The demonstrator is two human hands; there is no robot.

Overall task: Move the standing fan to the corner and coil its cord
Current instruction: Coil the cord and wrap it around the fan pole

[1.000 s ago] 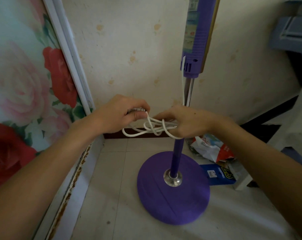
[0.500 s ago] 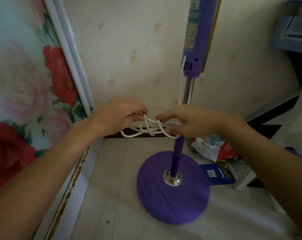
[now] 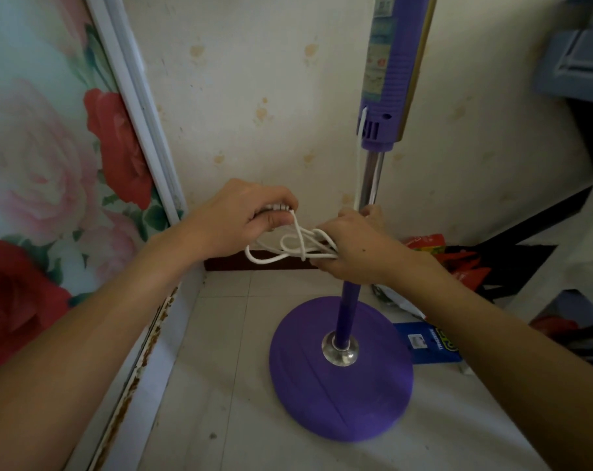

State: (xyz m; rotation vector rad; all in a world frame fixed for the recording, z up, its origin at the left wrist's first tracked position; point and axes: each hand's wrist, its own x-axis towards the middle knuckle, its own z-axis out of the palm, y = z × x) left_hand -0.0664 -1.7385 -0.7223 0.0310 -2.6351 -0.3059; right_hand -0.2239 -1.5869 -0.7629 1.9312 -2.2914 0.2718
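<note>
The fan (image 3: 342, 365) stands in the corner at my 1 o'clock. My left hand (image 3: 244, 215) pinches the cord (image 3: 290, 248) end; my right hand (image 3: 353, 246) grips its loops by the pole. Only securing the coil remains, I judge.

I see a fan base (image 3: 339, 385) in solid purple, and the lower pole (image 3: 347, 311) is a darker purple with a chrome collar (image 3: 340, 351) at its foot. The control column (image 3: 392, 69) is purple too, with a pale printed label. The cord (image 3: 290, 248) is white. The far wall (image 3: 254, 79) is cream with yellowish spots. The panel on the left (image 3: 43, 158) has red and pink roses with green leaves on pale blue-green. The floor (image 3: 220, 385) is off-white tile. On the right lie a blue packet (image 3: 431, 345) and red wrappers (image 3: 458, 263).
</note>
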